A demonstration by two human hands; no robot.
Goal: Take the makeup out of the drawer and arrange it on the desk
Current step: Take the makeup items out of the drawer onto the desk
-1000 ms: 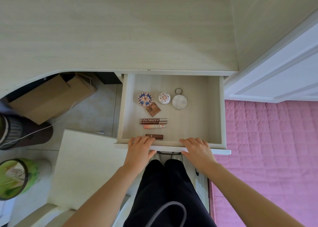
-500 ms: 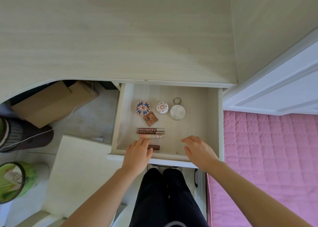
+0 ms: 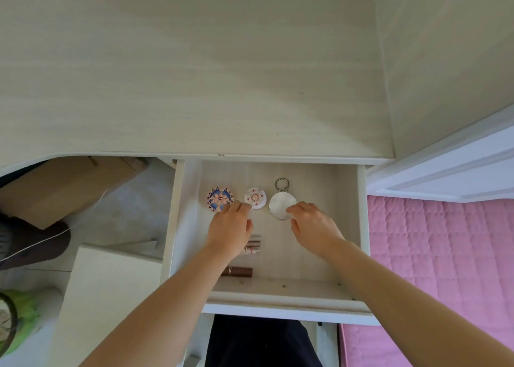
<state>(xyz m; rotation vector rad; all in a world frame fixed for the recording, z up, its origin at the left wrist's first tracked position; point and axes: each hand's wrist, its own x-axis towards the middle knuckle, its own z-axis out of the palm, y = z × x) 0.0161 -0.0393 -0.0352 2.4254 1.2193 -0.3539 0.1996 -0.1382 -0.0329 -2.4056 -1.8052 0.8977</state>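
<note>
Spanning top: pale wood desk point(image 3: 194, 74); pink quilt point(image 3: 445, 255) right; both hands' grip unclear.

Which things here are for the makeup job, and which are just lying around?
For the job:
- drawer
- blue patterned compact
- small white compact
- round keyring mirror
- brown tube
- tubes under the left hand
- right hand
- desk

Just lying around:
- cardboard box
- pink quilt
- green thing
</note>
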